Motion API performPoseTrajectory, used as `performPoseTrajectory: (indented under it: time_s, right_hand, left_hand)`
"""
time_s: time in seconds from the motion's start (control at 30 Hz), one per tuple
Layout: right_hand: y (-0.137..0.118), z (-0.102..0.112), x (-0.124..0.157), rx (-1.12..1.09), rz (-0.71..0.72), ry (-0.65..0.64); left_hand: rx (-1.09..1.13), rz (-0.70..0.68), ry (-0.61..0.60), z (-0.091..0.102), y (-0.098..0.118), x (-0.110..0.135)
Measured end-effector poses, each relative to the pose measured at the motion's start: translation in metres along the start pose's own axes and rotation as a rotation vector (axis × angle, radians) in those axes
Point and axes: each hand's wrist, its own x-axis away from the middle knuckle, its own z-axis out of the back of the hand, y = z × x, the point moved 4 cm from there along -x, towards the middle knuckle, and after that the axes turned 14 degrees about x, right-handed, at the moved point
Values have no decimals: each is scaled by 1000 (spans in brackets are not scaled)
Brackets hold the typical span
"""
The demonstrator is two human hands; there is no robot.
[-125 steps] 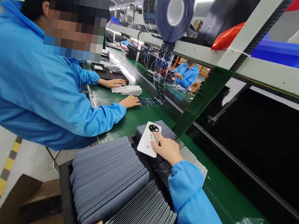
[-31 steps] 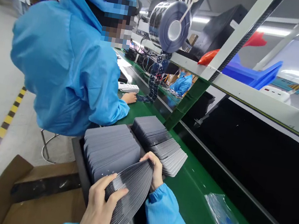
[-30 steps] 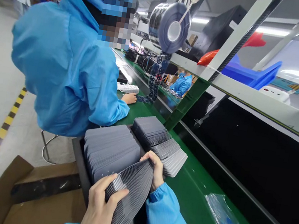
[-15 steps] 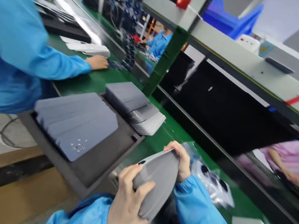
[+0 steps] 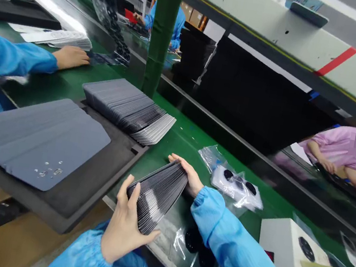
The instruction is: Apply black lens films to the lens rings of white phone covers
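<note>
Head view: at far left, grey panels (image 5: 34,136) lie fanned, the front one bearing small bright marks. Behind them a co-worker's hand (image 5: 71,57) rests flat beside white cards (image 5: 59,38). The panels lie on a dark tray (image 5: 79,201), and a second row (image 5: 121,103) leans along its far side, paler at the right end.

Next comes the left hand (image 5: 124,231), its fingers spread wide: two reach up along the near left corner of a stack (image 5: 158,198) of thin dark sheets, while the thumb stretches rightward under the lower corner. The stack is tilted, its edges splayed towards the camera, between both hands, above the near edge of the green table (image 5: 183,141). The right hand (image 5: 193,180) grips the far end, fingers close together over the top; its thumb is hidden.

Rightward are black discs (image 5: 207,257) near the sleeve, a clear bag (image 5: 238,189) of white parts, and a white box (image 5: 278,241).
</note>
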Motion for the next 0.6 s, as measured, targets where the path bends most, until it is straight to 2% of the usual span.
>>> performPoseTrajectory:
  time_s: [0.17,0.33,0.47,0.6]
  right_hand:
    - [7,7,-7,103,32,-54]
    - [-7,25,-6,386,116,-119]
    - [-30,34,7,586,249,-218]
    - [-50,27,24,795,450,-358]
  left_hand:
    - [-90,-31,44,-3,-2,-2]
    - [-137,-66,65,-4,0,-2]
    - [-148,-61,63,-5,2,-4]
    - [-141,-41,53,-6,2,-4]
